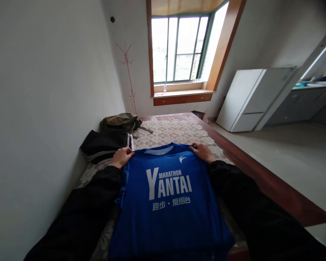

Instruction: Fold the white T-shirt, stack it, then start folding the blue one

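A blue T-shirt [165, 224] with white "Marathon Yantai" lettering hangs face up between my hands, its neckline at the far end. My left hand [122, 157] pinches it at the left shoulder. At the right shoulder my right hand [203, 152] grips the cloth in the same way, fingers closed. Under and beyond the shirt lies a patterned cloth [174, 130] on a wooden table or bed. Just past my left hand sits a stack of folded dark clothes [105, 143].
An olive backpack [121, 121] rests behind the clothes by the left wall. A pink coat stand [130, 76] stands in the far corner, left of the window [179, 50]. A white refrigerator [252, 98] is at the right. The dark wooden edge [260, 177] runs along the right side.
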Motion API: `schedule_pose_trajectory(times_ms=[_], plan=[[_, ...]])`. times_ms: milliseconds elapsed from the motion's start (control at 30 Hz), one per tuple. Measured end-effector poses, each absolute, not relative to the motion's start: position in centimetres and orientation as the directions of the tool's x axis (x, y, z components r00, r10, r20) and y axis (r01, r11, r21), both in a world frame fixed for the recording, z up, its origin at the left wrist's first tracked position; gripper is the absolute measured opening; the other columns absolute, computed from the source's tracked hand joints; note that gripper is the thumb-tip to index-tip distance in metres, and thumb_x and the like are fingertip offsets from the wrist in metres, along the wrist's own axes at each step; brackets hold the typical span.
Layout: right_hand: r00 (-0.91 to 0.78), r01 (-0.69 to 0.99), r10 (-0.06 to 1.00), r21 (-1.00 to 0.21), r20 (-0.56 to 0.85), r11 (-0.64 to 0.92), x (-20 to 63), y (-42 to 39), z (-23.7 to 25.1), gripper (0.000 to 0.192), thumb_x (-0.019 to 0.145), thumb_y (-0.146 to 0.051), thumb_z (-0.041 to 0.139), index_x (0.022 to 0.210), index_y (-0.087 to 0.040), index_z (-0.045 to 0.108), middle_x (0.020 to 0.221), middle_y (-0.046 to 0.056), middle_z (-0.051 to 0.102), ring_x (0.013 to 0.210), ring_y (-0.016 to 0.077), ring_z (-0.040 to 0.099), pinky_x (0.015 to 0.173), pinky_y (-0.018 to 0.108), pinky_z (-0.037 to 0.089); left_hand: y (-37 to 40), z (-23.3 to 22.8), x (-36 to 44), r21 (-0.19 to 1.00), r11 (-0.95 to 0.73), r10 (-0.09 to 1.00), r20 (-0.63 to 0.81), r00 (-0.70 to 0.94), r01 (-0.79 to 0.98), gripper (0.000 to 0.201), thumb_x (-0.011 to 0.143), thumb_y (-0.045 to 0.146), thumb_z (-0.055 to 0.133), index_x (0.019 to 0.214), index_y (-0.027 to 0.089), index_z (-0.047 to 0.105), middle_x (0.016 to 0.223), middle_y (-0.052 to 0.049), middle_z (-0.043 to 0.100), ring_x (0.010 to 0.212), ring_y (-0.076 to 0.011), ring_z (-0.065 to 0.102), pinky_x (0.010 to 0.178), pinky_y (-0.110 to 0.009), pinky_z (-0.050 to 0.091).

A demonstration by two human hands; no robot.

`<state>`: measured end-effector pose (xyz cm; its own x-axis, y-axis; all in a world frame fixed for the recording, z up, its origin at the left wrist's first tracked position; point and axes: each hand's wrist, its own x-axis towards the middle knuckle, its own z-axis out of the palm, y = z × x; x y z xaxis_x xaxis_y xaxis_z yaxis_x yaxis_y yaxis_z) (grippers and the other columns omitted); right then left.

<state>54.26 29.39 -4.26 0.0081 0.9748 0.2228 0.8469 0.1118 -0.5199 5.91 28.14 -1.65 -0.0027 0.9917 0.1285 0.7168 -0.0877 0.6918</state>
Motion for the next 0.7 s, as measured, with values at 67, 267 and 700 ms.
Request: schedule_pose_trajectory(times_ms=[67, 267, 700], plan=[[0.038, 0.869, 0.971, -0.487, 0.237, 0.085, 54.2, 29.3, -5.5, 0.023, 0.090, -0.042, 0.065, 0.095, -0.022, 0.075, 0.091, 0.011, 0.078, 0.093, 0.0311, 0.072, 0.083, 0.039, 0.052, 27.9, -2.9, 6.5, 0.644, -0.060, 0.990, 0.137, -0.038, 0.762, 0.026, 0.073, 0.048, 0.082, 0.073, 0.024, 0.072, 0.083, -0.008, 0.077, 0.091, -0.0286, 0.070, 0.075, -0.031, 0.045], [0.055, 0.880, 0.927, -0.457, 0.371, 0.131, 54.7, 28.1, -7.4, 0.033, 0.100, -0.049, 0.051, 0.110, -0.025, 0.073, 0.107, 0.009, 0.079, 0.102, 0.0279, 0.072, 0.088, 0.036, 0.051, 26.4, -4.7, 7.1, 0.602, -0.017, 0.972, 0.198, -0.129, 0.798, 0.037, 0.097, 0.054, 0.050, 0.094, 0.026, 0.074, 0.089, -0.005, 0.078, 0.083, -0.0228, 0.070, 0.073, -0.029, 0.045], [-0.121, 0.855, 0.915, -0.428, 0.385, 0.293, 54.7, 28.4, -8.0, 0.028, 0.092, -0.030, 0.057, 0.119, -0.024, 0.064, 0.120, 0.011, 0.070, 0.109, 0.0288, 0.067, 0.099, 0.044, 0.052, 25.9, -5.1, 6.7, 0.588, -0.281, 0.959, 0.201, 0.199, 0.758, 0.018, 0.086, 0.025, 0.061, 0.103, 0.027, 0.068, 0.120, -0.005, 0.074, 0.111, -0.0249, 0.068, 0.102, -0.038, 0.049]])
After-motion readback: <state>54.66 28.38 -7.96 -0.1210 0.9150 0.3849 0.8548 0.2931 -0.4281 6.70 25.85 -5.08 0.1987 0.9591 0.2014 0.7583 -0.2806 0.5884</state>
